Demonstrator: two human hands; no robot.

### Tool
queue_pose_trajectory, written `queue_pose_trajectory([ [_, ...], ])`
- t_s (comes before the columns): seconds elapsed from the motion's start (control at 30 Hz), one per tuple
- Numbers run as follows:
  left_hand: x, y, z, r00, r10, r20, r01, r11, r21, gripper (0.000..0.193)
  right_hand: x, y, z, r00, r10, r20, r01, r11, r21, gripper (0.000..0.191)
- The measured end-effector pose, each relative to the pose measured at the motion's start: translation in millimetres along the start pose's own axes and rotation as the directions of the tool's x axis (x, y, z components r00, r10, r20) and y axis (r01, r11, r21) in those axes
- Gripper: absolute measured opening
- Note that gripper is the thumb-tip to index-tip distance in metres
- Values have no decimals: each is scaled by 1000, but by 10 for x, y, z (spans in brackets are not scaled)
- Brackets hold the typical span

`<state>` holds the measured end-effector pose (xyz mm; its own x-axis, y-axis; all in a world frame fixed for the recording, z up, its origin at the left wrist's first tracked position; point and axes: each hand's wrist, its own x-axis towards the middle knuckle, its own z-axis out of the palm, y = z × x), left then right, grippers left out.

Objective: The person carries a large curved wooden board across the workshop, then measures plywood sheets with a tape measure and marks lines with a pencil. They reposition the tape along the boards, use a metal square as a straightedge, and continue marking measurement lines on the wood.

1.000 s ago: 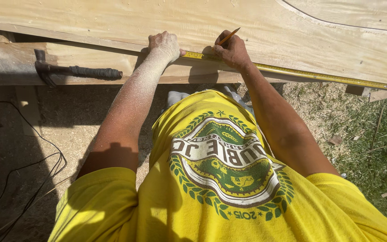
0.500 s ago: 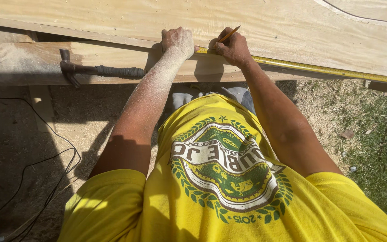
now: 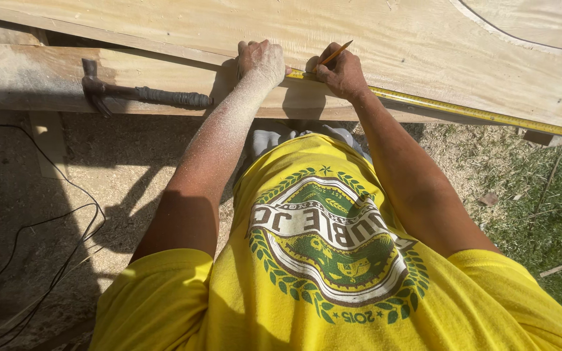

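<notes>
Marking step, looks like: yellow metal tape measure (image 3: 463, 110) is pinned flat along the pale plywood sheet (image 3: 385, 45) by the closed left hand (image 3: 261, 62), while an orange pencil (image 3: 335, 53) is pinched in the right hand (image 3: 341, 75). A steady tick at the tape edge is called for.

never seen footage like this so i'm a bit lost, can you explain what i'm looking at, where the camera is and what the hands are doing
The camera sits on a person's head and looks down, so you see their own yellow shirt and both arms reaching forward. No machine is involved, only two bare hands.

In front lies a wide sheet of pale plywood resting on a wooden beam. A yellow tape measure stretches along the plywood's near edge, running off to the right.

The left hand presses down at the end of the tape. The right hand holds a pencil with its tip at the tape, beside the left hand.

A dark hammer lies untouched on the beam to the left. Below are sawdust-covered ground, black cables and grass.
</notes>
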<state>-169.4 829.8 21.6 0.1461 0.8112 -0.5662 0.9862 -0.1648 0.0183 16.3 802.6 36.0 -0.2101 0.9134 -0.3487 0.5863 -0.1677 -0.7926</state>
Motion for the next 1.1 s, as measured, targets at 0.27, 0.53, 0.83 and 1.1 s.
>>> queue_pose_trajectory([
  [0.27, 8, -7, 16, 1000, 5, 5, -5, 1000, -19, 61, 11, 33, 11, 1000, -22, -15, 23, 998, 55, 20],
  [0.53, 45, -9, 62, 1000, 9, -23, -9, 1000, -13, 61, 37, 41, -3, 999, -41, -7, 41, 999, -13, 21],
  [0.83, 28, 11, 16, 999, -13, 48, 14, 1000, -25, 58, -1, -30, 17, 999, -49, -16, 48, 998, -34, 23],
  [1.1, -70, -137, -93, 998, 46, 41, -42, 995, -90, 57, -30, -152, 53, 993, 10, -115, -15, 999, -46, 23],
])
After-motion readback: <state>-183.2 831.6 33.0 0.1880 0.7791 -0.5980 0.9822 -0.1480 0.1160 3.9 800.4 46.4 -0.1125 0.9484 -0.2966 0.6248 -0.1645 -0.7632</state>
